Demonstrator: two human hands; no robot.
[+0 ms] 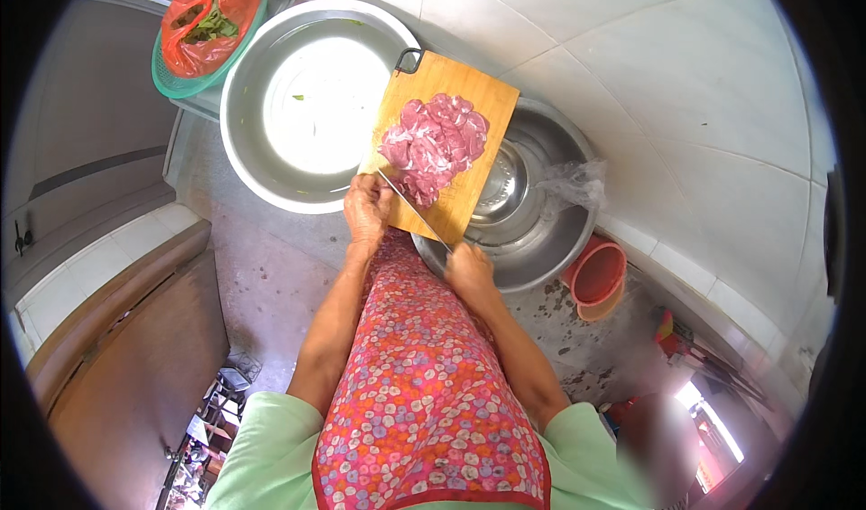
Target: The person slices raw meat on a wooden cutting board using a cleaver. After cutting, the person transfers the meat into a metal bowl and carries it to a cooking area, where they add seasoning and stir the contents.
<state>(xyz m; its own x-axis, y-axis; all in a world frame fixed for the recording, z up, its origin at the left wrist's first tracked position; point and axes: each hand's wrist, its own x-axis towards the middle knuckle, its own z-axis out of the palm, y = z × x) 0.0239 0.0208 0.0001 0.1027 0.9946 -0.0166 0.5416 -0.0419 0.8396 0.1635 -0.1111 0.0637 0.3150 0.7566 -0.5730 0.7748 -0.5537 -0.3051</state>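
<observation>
A wooden cutting board [492,104] with a dark corner handle lies slantwise in front of me, over parts of two metal basins. On it is a heap of sliced raw red meat [439,136]. My right hand [470,265] is closed round the handle of a knife, mostly hidden in the fingers. The thin knife blade [415,211] runs across the near part of the board, beside the meat, its tip toward my left hand. My left hand [368,209] has its fingers curled at the board's near left corner, gripping the edge close to the knife tip.
A large metal basin [242,140] with water and leaf bits stands left. Right of the board, a second basin [568,239] holds a metal bowl [505,190] and a clear plastic bag [573,185]. A green basket [176,86] holds leafy greens in a red bag. Red containers [599,273] stand right.
</observation>
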